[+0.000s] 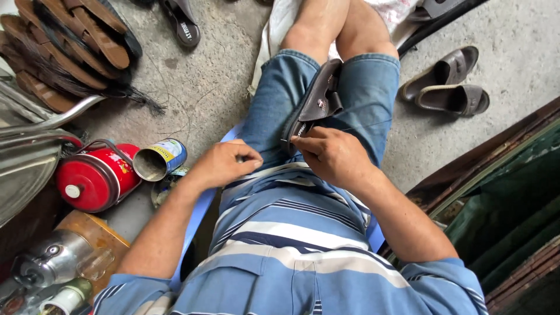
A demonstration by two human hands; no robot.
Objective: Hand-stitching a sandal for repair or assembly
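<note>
A dark brown sandal (318, 100) is wedged upright between my knees, over blue denim shorts. My right hand (329, 154) rests at the sandal's near end with its fingers pinched together on the sole edge; a thin thread (364, 124) runs from there across my right thigh. My left hand (224, 164) lies on my left thigh with fingertips pinched shut on something small that I cannot make out.
A red thermos (96, 175) and an open tin can (158, 159) lie on the concrete floor at left. Worn sandals (70, 41) are piled top left, and a brown pair (446, 84) sits at right. A dark wooden frame (496, 175) is lower right.
</note>
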